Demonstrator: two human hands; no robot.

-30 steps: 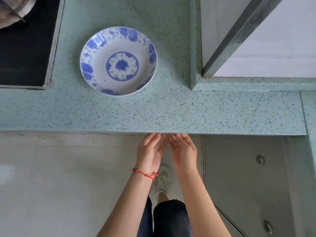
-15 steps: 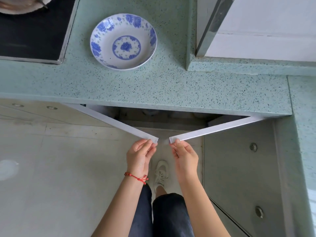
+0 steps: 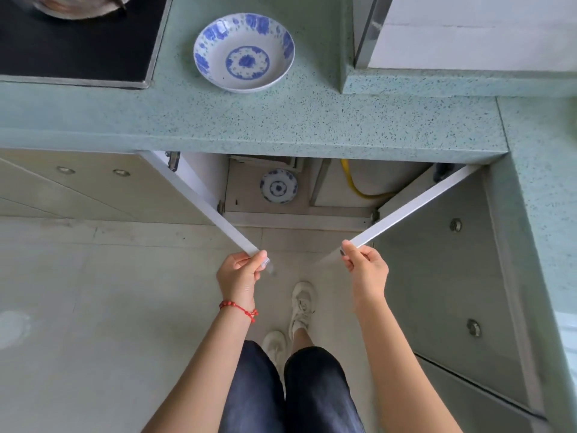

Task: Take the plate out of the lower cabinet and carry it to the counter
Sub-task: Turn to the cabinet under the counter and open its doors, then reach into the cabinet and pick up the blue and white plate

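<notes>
Blue-patterned plate (image 3: 278, 186), no legible writing

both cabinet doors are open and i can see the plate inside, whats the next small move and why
Probably let go of one door and reach in for the plate in the cabinet. The left hand grips the left door and the right hand grips the right door, both swung wide, so neither hand is free yet. The plate lies flat and uncovered on the cabinet floor.
</notes>
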